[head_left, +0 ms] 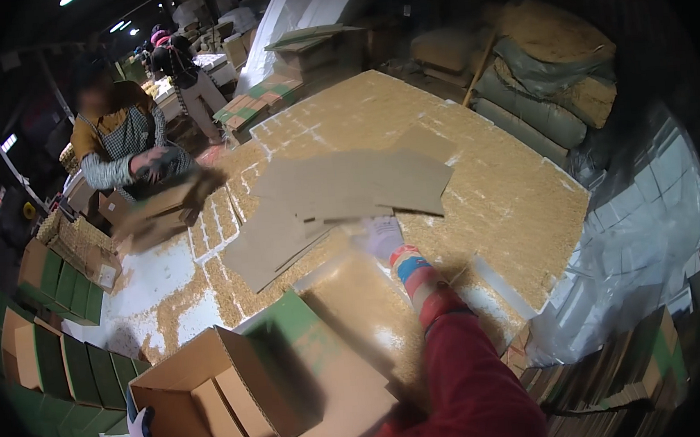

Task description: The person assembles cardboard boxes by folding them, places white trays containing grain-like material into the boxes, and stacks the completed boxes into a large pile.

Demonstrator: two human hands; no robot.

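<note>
The left hand [143,436], gloved, grips the outer wall of an open box [208,402] at the lower left, fingers closed on the cardboard. The right hand [380,237], also gloved, reaches out to the stack of flat sheets [340,190] on the counter [521,197]; blur hides whether it grasps one. The box stands erected and looks empty inside, its flaps up, so lining or filling seems left to do. Many sheets remain.

My left hand [143,436], in a pale cloth glove, holds a matt brown corrugated cardboard box [208,402], while at twelve o'clock my cloth-gloved right hand [382,238] touches flat, dull cardboard sheets [340,190] on the grainy table [513,197].
</note>
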